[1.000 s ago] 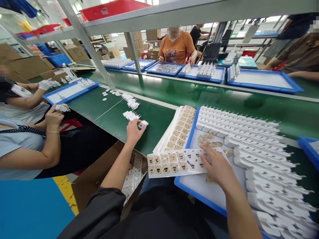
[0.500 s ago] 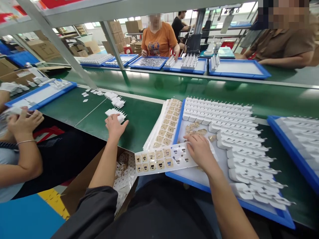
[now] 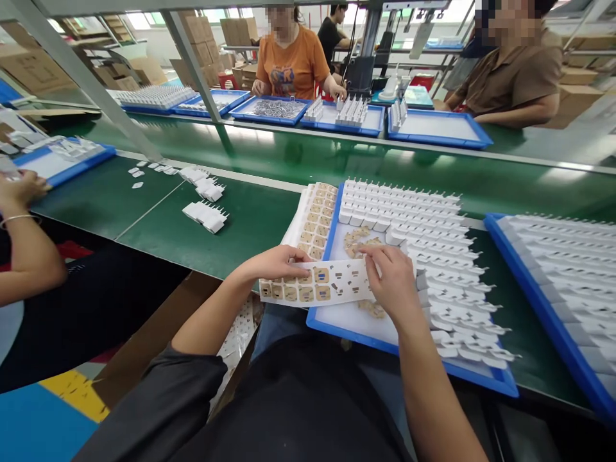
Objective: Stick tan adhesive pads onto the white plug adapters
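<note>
A sticker sheet (image 3: 344, 282) with tan square labels at its left and bare cut-out spots at its right lies across the near left edge of the blue-rimmed tray (image 3: 332, 242). My left hand (image 3: 279, 262) grips the sheet's left part, thumb and fingers at its upper edge. My right hand (image 3: 391, 276) has its fingers pinched together over the sheet's right end; what is between the fingertips is too small to tell. Tan scraps (image 3: 360, 239) lie in the tray beside rows of white plug parts (image 3: 409, 212). More sheets (image 3: 315, 218) are stacked left of the tray.
White plug pieces (image 3: 206, 215) stand on the green table (image 3: 158, 237) to the left. Another full tray (image 3: 543, 276) is at the right. A co-worker's hand (image 3: 24, 187) shows at the far left. People sit behind trays across the green belt (image 3: 269, 147).
My left hand has left the white plug pieces and moved right onto the sticker sheet. My right hand's fingers have risen slightly from the sheet. The whole view has shifted.
</note>
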`<state>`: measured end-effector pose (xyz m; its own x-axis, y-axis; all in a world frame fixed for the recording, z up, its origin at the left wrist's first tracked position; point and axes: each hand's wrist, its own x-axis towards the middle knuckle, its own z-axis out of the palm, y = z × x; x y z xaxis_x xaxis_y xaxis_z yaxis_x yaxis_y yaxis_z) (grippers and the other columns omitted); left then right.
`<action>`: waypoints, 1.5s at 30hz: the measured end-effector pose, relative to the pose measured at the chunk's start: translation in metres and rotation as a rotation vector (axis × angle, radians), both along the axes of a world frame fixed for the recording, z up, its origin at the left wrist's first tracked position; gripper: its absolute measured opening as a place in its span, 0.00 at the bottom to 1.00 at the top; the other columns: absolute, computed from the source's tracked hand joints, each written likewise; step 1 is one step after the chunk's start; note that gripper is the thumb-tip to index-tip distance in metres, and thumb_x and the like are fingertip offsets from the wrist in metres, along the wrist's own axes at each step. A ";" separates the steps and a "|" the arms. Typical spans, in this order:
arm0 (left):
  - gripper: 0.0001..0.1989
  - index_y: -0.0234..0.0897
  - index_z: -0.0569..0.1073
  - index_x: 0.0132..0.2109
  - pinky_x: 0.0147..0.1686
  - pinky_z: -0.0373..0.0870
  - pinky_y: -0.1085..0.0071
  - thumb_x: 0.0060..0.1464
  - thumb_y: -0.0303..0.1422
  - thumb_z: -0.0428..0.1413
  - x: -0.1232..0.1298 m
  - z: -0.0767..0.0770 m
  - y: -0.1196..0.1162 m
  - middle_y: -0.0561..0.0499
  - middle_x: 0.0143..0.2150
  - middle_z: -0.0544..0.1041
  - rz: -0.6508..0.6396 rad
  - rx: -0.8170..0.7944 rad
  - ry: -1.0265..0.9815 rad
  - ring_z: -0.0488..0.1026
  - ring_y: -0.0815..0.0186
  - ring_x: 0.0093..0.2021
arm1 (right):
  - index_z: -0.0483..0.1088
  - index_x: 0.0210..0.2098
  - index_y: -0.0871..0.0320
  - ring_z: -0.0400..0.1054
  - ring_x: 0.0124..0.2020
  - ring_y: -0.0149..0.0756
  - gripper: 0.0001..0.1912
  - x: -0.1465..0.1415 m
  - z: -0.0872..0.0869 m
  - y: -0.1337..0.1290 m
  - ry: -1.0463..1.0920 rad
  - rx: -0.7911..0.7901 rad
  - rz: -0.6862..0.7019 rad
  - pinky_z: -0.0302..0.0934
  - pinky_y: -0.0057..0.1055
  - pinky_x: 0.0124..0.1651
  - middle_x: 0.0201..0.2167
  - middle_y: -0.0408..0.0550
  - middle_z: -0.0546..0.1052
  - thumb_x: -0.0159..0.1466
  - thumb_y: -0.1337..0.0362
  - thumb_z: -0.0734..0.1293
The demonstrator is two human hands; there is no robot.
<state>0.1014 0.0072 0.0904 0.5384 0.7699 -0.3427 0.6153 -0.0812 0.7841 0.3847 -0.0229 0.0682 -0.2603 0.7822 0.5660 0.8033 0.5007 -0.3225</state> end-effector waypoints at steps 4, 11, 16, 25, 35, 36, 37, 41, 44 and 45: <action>0.19 0.36 0.80 0.44 0.41 0.67 0.70 0.52 0.45 0.62 0.008 0.006 0.003 0.50 0.41 0.82 -0.022 -0.037 -0.070 0.75 0.60 0.41 | 0.76 0.46 0.54 0.71 0.45 0.45 0.09 -0.019 0.003 -0.011 0.035 0.106 0.198 0.62 0.45 0.52 0.41 0.51 0.78 0.69 0.68 0.66; 0.18 0.33 0.81 0.41 0.36 0.64 0.72 0.54 0.45 0.62 0.019 0.016 0.009 0.51 0.35 0.78 -0.136 -0.041 -0.166 0.71 0.66 0.36 | 0.76 0.46 0.52 0.70 0.42 0.42 0.09 -0.036 -0.003 -0.015 0.123 0.107 0.322 0.64 0.41 0.47 0.38 0.48 0.78 0.68 0.69 0.68; 0.20 0.32 0.80 0.40 0.34 0.64 0.72 0.56 0.48 0.59 0.019 0.015 0.013 0.50 0.34 0.77 -0.169 -0.047 -0.205 0.69 0.67 0.33 | 0.73 0.41 0.53 0.70 0.40 0.41 0.06 -0.035 -0.002 -0.015 0.201 0.116 0.338 0.64 0.41 0.45 0.36 0.47 0.78 0.68 0.71 0.67; 0.13 0.39 0.82 0.41 0.46 0.69 0.66 0.57 0.41 0.58 0.016 0.011 0.060 0.49 0.40 0.83 -0.127 0.230 0.243 0.76 0.59 0.42 | 0.70 0.43 0.52 0.74 0.44 0.40 0.06 -0.012 -0.007 -0.028 0.423 -0.110 0.292 0.68 0.39 0.48 0.40 0.48 0.78 0.69 0.70 0.65; 0.28 0.37 0.70 0.61 0.64 0.57 0.47 0.55 0.33 0.63 0.108 -0.013 0.108 0.34 0.71 0.59 0.120 0.903 0.446 0.56 0.41 0.69 | 0.69 0.38 0.52 0.73 0.35 0.39 0.06 -0.013 -0.027 -0.030 0.301 -0.101 0.241 0.69 0.36 0.40 0.32 0.45 0.78 0.68 0.71 0.65; 0.24 0.35 0.71 0.58 0.65 0.56 0.46 0.54 0.31 0.63 0.115 -0.015 0.111 0.33 0.72 0.57 0.106 0.920 0.454 0.55 0.41 0.70 | 0.70 0.39 0.52 0.73 0.36 0.39 0.06 -0.012 -0.028 -0.030 0.296 -0.104 0.234 0.69 0.36 0.40 0.33 0.46 0.78 0.68 0.70 0.65; 0.21 0.34 0.72 0.55 0.65 0.56 0.46 0.54 0.28 0.62 0.119 -0.016 0.112 0.32 0.72 0.56 0.106 0.922 0.439 0.55 0.41 0.70 | 0.70 0.40 0.52 0.73 0.36 0.39 0.06 -0.011 -0.028 -0.030 0.295 -0.105 0.229 0.69 0.37 0.40 0.34 0.46 0.79 0.69 0.70 0.65; 0.14 0.33 0.72 0.48 0.61 0.62 0.48 0.54 0.24 0.59 0.115 -0.013 0.103 0.34 0.61 0.71 0.158 0.814 0.272 0.66 0.45 0.64 | 0.73 0.43 0.52 0.74 0.38 0.40 0.07 -0.009 -0.027 -0.032 0.335 -0.115 0.240 0.70 0.38 0.42 0.36 0.48 0.81 0.69 0.69 0.65; 0.15 0.36 0.69 0.47 0.50 0.74 0.58 0.56 0.34 0.62 0.093 -0.008 0.079 0.42 0.47 0.77 0.182 0.651 0.059 0.76 0.55 0.48 | 0.74 0.41 0.52 0.75 0.38 0.39 0.06 -0.008 -0.021 -0.034 0.442 -0.150 0.244 0.70 0.38 0.42 0.35 0.47 0.81 0.69 0.68 0.65; 0.17 0.37 0.67 0.47 0.46 0.75 0.61 0.55 0.38 0.63 0.086 -0.008 0.068 0.45 0.45 0.77 0.207 0.554 -0.098 0.77 0.59 0.44 | 0.74 0.40 0.52 0.74 0.38 0.39 0.05 -0.008 -0.018 -0.035 0.496 -0.172 0.246 0.70 0.38 0.42 0.35 0.47 0.80 0.69 0.68 0.66</action>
